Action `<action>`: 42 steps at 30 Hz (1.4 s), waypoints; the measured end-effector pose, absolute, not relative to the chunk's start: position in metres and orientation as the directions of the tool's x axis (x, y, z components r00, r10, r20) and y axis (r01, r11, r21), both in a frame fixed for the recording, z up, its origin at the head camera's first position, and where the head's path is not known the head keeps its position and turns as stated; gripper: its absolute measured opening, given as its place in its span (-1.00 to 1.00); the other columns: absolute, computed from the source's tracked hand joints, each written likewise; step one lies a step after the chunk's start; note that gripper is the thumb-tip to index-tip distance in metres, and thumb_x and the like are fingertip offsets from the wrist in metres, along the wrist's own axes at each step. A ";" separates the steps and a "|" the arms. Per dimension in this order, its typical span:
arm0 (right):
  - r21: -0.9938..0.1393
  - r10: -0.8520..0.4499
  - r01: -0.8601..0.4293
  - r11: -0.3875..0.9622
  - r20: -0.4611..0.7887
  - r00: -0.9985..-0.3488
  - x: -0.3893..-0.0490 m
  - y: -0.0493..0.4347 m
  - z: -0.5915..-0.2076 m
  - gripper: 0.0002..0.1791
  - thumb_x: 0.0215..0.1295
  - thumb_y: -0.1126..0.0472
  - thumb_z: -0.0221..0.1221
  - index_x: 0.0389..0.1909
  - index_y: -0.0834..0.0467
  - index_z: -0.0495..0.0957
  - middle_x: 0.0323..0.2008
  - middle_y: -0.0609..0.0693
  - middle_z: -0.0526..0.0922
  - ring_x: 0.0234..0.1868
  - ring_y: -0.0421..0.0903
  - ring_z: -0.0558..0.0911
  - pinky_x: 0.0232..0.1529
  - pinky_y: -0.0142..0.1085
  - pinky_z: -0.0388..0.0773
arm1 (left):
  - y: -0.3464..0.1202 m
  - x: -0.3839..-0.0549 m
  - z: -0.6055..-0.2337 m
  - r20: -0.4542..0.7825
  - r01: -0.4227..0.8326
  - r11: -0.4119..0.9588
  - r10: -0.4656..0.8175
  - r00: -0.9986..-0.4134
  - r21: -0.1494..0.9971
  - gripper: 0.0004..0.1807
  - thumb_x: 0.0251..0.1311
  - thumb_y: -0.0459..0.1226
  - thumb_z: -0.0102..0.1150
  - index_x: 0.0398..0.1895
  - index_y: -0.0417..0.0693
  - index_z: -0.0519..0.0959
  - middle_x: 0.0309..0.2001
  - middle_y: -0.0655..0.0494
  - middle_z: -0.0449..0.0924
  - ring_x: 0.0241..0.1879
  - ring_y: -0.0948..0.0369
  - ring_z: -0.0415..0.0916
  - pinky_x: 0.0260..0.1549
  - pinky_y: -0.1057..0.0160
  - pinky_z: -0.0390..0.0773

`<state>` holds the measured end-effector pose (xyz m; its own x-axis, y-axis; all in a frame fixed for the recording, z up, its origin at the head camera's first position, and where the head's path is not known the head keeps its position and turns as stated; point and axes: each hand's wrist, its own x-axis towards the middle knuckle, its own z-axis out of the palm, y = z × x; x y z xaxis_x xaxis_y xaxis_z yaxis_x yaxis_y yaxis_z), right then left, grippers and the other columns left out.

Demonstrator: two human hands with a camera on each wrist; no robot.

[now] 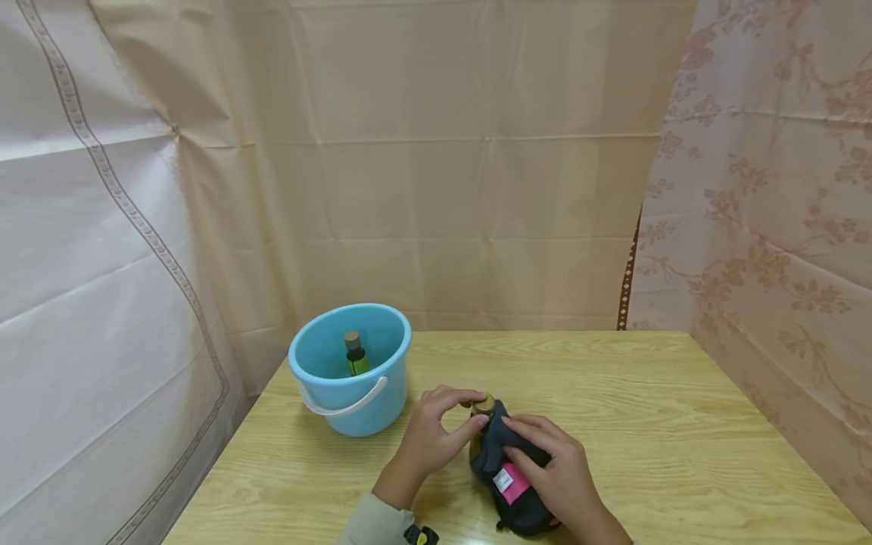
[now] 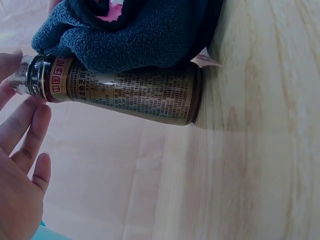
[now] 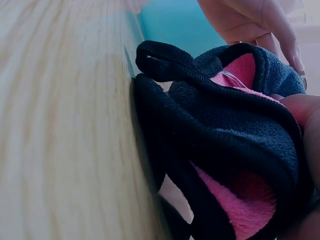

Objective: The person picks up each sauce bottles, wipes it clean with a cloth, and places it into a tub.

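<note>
A glass bottle [image 2: 135, 97] with a gold-brown printed label stands upright on the table, its cap [image 1: 484, 404] between the thumb and fingers of my left hand [image 1: 431, 433]. Against the bottle's side lies a dark blue fleecy cloth [image 1: 504, 446] with pink patches and black edging, partly hiding it. My right hand [image 1: 564, 475] pinches this cloth near the bottle's neck. In the right wrist view the cloth [image 3: 250, 135] hangs in loose folds, with a black loop at its edge.
To the left stands a light blue bucket [image 1: 371, 409] with a white handle [image 1: 354, 405]. A second bottle [image 1: 356, 354] with a brown cap and green label is inside it. Curtains [image 1: 450, 174] hang behind and beside the wooden table [image 1: 654, 431].
</note>
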<state>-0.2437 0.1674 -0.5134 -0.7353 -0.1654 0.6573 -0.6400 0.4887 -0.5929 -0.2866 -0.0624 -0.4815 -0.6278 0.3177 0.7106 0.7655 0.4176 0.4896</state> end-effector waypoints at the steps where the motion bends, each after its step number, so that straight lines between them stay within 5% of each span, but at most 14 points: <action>1: -0.591 -0.166 -0.641 0.489 0.659 -0.734 -0.244 0.167 -0.514 -0.45 0.16 0.29 0.51 0.19 -0.12 0.70 0.08 -0.14 0.71 0.10 -0.14 0.71 0.10 -0.60 0.53 | -0.062 -0.287 -0.482 0.710 0.765 0.417 0.318 -0.629 0.491 -0.70 0.34 -0.05 0.37 0.10 0.18 0.72 -0.06 0.32 0.77 -0.07 0.34 0.62 -0.03 0.18 0.50; 26: -0.658 -0.130 -0.562 0.501 0.584 -0.801 -0.244 0.167 -0.514 -0.40 0.09 0.31 0.54 0.13 -0.25 0.72 0.05 -0.32 0.69 0.09 -0.20 0.71 0.05 -0.37 0.66 | -0.063 -0.284 -0.482 0.667 0.715 0.435 0.289 -0.687 0.547 -0.61 0.22 0.01 0.45 0.11 0.29 0.69 -0.01 0.42 0.72 0.01 0.37 0.59 0.01 0.14 0.47; 34: -0.699 -0.234 -0.460 0.547 0.400 -0.886 -0.246 0.170 -0.520 -0.53 0.19 0.17 0.50 0.12 -0.26 0.72 0.02 -0.38 0.69 0.08 -0.20 0.71 0.05 -0.27 0.67 | -0.063 -0.282 -0.480 0.626 0.674 0.431 0.270 -0.731 0.600 -0.61 0.18 -0.01 0.48 0.09 0.34 0.69 0.00 0.50 0.69 0.05 0.36 0.59 0.06 0.09 0.46; 42: -0.708 -0.236 -0.421 0.567 0.351 -0.906 -0.247 0.171 -0.522 -0.54 0.19 0.17 0.50 0.11 -0.23 0.73 0.01 -0.35 0.71 0.08 -0.16 0.71 0.06 -0.21 0.68 | -0.063 -0.282 -0.478 0.599 0.659 0.437 0.287 -0.747 0.612 -0.59 0.18 0.03 0.47 0.11 0.35 0.67 0.02 0.49 0.68 0.09 0.35 0.57 0.12 0.04 0.46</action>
<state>-0.2468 0.1705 -0.5218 -0.9063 -0.2356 0.3508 -0.4214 0.5667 -0.7080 -0.2818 -0.0630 -0.4781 -0.7473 0.2870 0.5994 0.6589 0.4374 0.6120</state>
